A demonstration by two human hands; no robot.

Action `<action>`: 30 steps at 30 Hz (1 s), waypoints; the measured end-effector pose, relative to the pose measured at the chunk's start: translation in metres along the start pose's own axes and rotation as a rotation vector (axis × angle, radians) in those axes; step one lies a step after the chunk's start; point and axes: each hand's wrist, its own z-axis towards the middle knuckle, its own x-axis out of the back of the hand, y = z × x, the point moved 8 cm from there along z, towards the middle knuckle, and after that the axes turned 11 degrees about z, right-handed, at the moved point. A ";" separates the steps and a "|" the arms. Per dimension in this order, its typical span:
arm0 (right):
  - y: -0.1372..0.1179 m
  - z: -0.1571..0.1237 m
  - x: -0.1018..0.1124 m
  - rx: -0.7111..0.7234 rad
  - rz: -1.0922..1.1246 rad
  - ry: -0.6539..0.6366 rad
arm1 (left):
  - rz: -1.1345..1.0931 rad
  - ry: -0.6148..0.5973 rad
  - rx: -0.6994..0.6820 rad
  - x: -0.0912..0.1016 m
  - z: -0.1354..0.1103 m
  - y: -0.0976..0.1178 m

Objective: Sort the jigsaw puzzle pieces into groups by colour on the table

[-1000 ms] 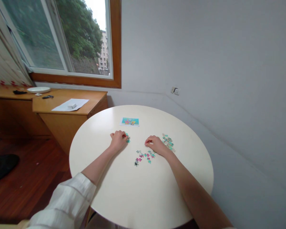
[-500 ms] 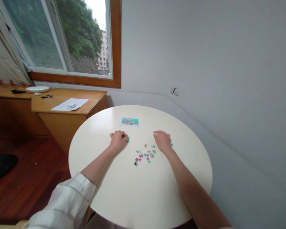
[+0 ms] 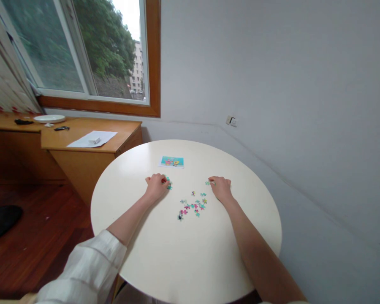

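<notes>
2 hands rest on the round cream-white desk (image 3: 177, 257), each at a bit of jigsaw. My left hand (image 3: 156, 185) lies curled almost to a fist, its fingertips against a small clump of teal cardboard puzzle pieces (image 3: 169, 184). Whether it pinches them or only presses on them I cannot tell. My right hand (image 3: 222, 188) is arched palm down with fingers bent, the tips touching a single teal puzzle piece (image 3: 207, 183) just to its left. Again I cannot tell if that piece is gripped. Between the hands, nearer to me, lies a loose scatter of pink, teal and yellow puzzle pieces (image 3: 193, 205).

I judge these pieces to be very light, thin and stiff. They lie flat on a smooth top, so they would be hard to lift straight up. Better to slide one with a fingertip, or nip it by 2 opposite edges between thumb and forefinger. The tabs would likely bend or peel if forced.

Beyond the hands lies a small rectangular picture card with a blue cartoon print (image 3: 172, 161). No writing on it, nor any brand elsewhere, can be read.
</notes>
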 end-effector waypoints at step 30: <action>0.012 0.003 0.003 -0.011 0.646 0.180 | -0.003 -0.004 0.009 0.003 -0.001 0.002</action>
